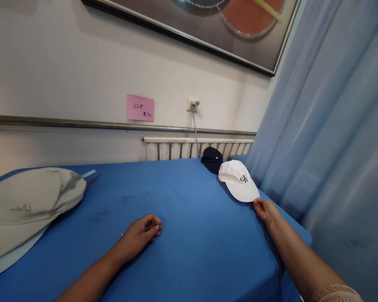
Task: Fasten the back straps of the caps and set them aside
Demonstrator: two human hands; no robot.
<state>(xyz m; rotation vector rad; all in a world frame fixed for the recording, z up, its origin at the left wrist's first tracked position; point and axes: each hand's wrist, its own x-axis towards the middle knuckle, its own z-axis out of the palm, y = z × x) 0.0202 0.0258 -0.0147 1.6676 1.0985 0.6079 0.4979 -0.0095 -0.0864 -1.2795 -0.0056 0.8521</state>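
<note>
A white baseball cap (236,178) with a dark letter emblem lies at the right side of the blue-covered table (182,251). My right hand (264,208) pinches the edge of its brim. Just behind it sits a dark navy cap (212,159) with a small light mark. My left hand (146,230) rests over the middle of the table with its fingers curled in, and nothing shows in them. At the left edge are light grey-beige caps (28,197), seemingly stacked, with a paler brim (19,256) showing beneath.
Along the table's far side run a radiator (182,149) and a metal rail (82,123). A cord hangs from the wall socket (192,105). A pink note (140,108) and a framed picture (189,25) are on the wall. Blue curtains (327,105) hang close at the right.
</note>
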